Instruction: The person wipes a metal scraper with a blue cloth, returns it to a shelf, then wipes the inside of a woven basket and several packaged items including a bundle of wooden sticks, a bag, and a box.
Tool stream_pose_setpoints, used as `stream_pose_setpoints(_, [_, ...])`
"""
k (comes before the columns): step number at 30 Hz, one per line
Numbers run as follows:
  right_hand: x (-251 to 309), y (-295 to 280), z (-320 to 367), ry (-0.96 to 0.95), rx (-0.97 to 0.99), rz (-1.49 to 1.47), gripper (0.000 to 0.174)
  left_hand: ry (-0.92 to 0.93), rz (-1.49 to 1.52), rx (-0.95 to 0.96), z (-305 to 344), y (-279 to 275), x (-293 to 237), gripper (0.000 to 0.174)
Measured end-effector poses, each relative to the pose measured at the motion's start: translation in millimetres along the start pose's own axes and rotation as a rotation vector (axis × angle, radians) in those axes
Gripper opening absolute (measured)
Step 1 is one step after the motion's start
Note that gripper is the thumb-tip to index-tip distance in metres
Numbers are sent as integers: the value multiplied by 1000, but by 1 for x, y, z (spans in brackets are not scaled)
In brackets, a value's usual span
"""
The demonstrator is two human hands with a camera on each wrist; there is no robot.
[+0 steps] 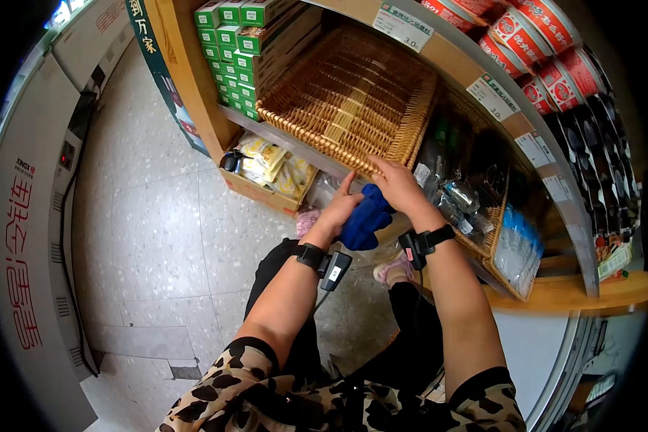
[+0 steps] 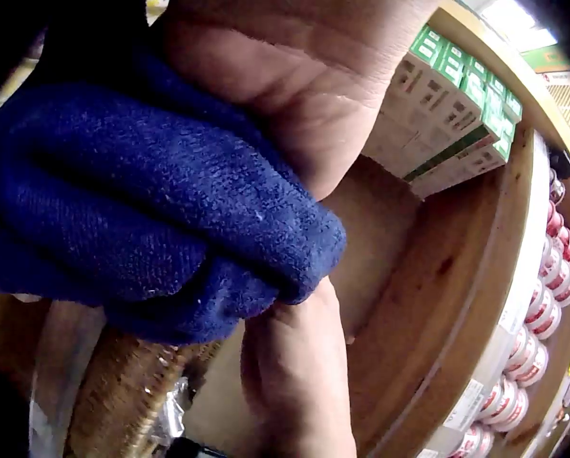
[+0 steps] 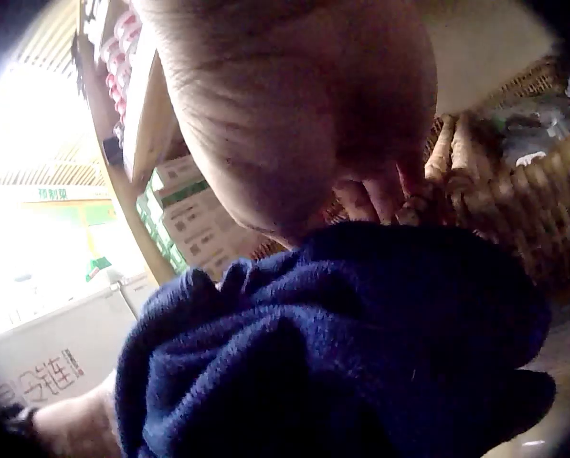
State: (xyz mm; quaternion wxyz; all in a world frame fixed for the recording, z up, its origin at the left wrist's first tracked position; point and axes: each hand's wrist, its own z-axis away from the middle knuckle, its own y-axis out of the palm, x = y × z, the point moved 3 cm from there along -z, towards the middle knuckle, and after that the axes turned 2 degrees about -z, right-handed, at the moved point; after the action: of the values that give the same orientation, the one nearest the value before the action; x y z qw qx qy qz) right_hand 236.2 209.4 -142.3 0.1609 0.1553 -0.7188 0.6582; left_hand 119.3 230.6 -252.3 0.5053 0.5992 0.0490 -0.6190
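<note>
A wicker basket (image 1: 381,79) with nothing in it sits on the shelf, its near rim facing me. My right hand (image 1: 399,186) grips that rim close to its right corner, fingers curled at the wicker in the right wrist view. Just left of it, my left hand (image 1: 340,210) holds a bunched dark blue cloth (image 1: 367,219) below the rim, its index finger pointing toward the basket. The blue cloth (image 2: 161,200) fills much of the left wrist view and hides most of the left fingers. It also hangs below the right palm (image 3: 295,114) in the right wrist view.
Stacked green-and-white boxes (image 1: 241,50) stand left of the basket. Below them is a carton (image 1: 255,193) of yellow packets. To the right, another wicker basket (image 1: 498,223) holds dark and clear packages. Red tubs (image 1: 522,39) line the shelf above; a white freezer (image 1: 21,216) stands left.
</note>
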Motion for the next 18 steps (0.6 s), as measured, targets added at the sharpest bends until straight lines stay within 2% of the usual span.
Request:
stream_pose_setpoints(3, [4, -27, 26, 116, -25, -320, 41, -105, 157, 64, 18, 9, -4, 57])
stream_pose_setpoints(5, [11, -52, 57, 196, -32, -537, 39, -100, 284, 124, 30, 18, -6, 48])
stream_pose_setpoints(8, [19, -98, 128, 389, -21, -812, 34, -92, 377, 237, 60, 33, -13, 35])
stream_pose_setpoints(10, [12, -123, 186, 451, -131, -977, 31, -149, 489, 365, 79, 38, -11, 34])
stream_pose_setpoints(12, [12, -152, 251, 510, -273, -978, 30, -289, 478, 307, 119, 45, -24, 41])
stream_pose_setpoints(14, [19, -176, 320, 589, -425, -967, 30, -357, 370, 355, 132, 28, -6, 47])
stream_pose_setpoints(16, [22, -194, 389, 608, -547, -990, 31, -229, 327, 312, 167, 35, -15, 45])
stream_pose_setpoints(17, [19, -199, 420, 635, -606, -985, 31, -182, 309, 436, 178, 43, -21, 44])
stream_pose_setpoints(18, [25, -201, 455, 647, -667, -981, 31, -187, 295, 449, 189, 39, -20, 42])
